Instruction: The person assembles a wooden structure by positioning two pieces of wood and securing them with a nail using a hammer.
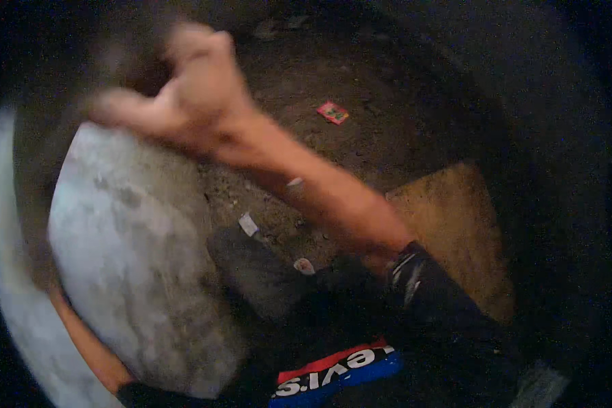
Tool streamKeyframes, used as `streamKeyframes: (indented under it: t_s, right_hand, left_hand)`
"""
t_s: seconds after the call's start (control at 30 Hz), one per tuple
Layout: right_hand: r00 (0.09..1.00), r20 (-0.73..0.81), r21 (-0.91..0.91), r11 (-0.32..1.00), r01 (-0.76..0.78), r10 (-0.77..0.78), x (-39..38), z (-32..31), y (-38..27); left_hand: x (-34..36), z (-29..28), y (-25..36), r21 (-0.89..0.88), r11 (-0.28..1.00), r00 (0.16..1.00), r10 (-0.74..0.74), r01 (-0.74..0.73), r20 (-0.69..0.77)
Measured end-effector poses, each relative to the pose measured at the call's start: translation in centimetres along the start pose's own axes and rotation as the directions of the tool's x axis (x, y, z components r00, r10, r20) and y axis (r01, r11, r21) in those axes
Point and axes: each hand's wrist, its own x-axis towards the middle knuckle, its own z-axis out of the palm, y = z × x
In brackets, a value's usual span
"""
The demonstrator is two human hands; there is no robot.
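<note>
My right arm reaches across to the upper left. My right hand is blurred, with its fingers curled and its thumb stretched to the left beside a dark, blurry shape. What lies between the fingers and thumb is too dark to make out. My left forearm rises at the lower left. My left hand is a dim smear at the lower end of a long dark band, and its fingers do not show. A pale, stained surface lies to the right of that band.
Dark, gritty ground spreads ahead, with a small pink-red packet on it. A white scrap lies near my dark-clothed leg. A brown board is to the right, beneath my right arm. The right side is in deep shadow.
</note>
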Motion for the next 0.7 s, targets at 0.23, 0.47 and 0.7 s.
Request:
streamKeyframes:
  t_s: [0.23, 0.47, 0.7]
  right_hand:
    - [0.962, 0.182, -0.020, 0.979, -0.203, 0.203, -1.4, 0.0, -1.8]
    - [0.933, 0.261, 0.018, 0.965, -0.261, 0.248, -5.3, 0.9, -1.4]
    - [0.897, 0.321, 0.129, 0.924, -0.361, 0.305, -10.5, 1.8, -1.6]
  left_hand:
    - [-0.4, -1.5, -0.7, -0.165, 0.961, 0.967, -0.197, 0.223, 0.163]
    - [1.0, -8.2, 16.6, -0.059, 0.992, 0.987, 0.116, -0.110, 0.109]
    - [6.7, -24.4, 37.1, 0.272, 0.784, 0.825, 0.487, -0.558, 0.287]
